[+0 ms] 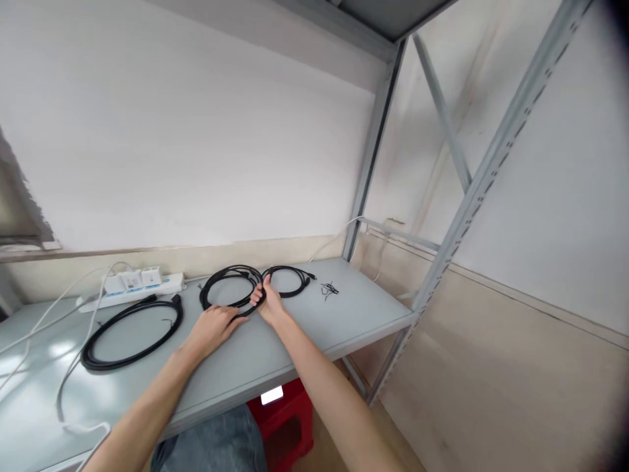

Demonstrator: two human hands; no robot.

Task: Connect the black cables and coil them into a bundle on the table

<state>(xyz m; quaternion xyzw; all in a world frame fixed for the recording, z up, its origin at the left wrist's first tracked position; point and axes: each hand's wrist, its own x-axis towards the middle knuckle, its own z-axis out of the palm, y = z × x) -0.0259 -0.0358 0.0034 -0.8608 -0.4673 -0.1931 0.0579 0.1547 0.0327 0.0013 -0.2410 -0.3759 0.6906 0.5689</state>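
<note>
A coil of black cable (205,293) lies on the grey tabletop, with both hands on its near right part. My right hand (269,303) is closed around the coil's right side, thumb up. My left hand (216,326) is on the near edge, its fingers bent over the cable; their tips are partly hidden. Just beyond my right hand is a smaller black cable coil (289,294) with its plugs at the right. A larger black cable coil (115,364) rests at the left, with its connectors at the top. Several thin black ties (330,288) lie in a small heap at the right.
A white power strip (171,284) with white adapters (132,280) stands along the wall. White cords (93,314) trail across the table's left side. A metal rack post (373,157) rises at the back right corner. Below the table is a red stool (289,426).
</note>
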